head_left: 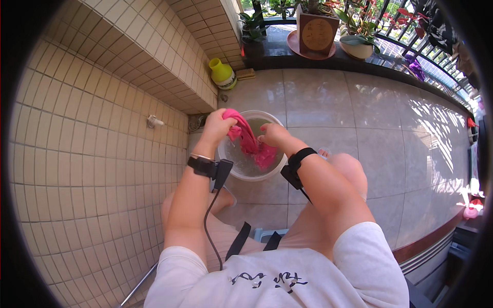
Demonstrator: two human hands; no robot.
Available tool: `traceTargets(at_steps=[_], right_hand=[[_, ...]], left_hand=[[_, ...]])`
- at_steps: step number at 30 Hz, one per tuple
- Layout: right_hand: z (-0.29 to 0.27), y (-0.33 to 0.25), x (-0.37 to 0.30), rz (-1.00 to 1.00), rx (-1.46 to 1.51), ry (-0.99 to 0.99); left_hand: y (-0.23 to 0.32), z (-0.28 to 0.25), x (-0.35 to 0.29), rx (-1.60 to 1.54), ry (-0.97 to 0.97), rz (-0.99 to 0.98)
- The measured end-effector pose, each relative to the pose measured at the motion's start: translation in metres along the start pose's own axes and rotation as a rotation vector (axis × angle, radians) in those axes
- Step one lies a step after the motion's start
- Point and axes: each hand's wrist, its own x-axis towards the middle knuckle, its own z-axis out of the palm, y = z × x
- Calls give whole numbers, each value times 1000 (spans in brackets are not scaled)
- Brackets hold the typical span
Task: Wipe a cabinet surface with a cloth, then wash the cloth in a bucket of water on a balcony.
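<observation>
A wet-looking pink cloth (250, 141) hangs in a white round bucket (251, 178) of cloudy water, between my feet. My left hand (216, 126) is closed on the cloth's upper end, over the bucket's left rim. The cloth runs down to the right from there, and its lower part lies in the water. Over the right side of the bucket is my right hand (275, 134). Its thumb and fingers are bent but apart, close beside the cloth, with no cloth visible between them.
A yellow-green bottle (222, 74) and a brush (245, 74) stand by the wall corner. A tap (154, 121) juts from the tiled wall at left. Potted plants (358, 43) line the dark ledge at the back. Part of a light-blue stool (264, 235) shows beneath me.
</observation>
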Motion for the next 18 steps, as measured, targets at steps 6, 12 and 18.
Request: traceTargets(at_steps=[6, 12, 18], right_hand=[[-18, 11, -15, 20, 59, -37], [-25, 25, -22, -15, -37, -137], [6, 12, -14, -354, 374, 36]], left_hand=[[-178, 40, 54, 807, -76, 20], [-136, 70, 37, 1309, -816, -388], [-10, 26, 6, 731, -477, 54]])
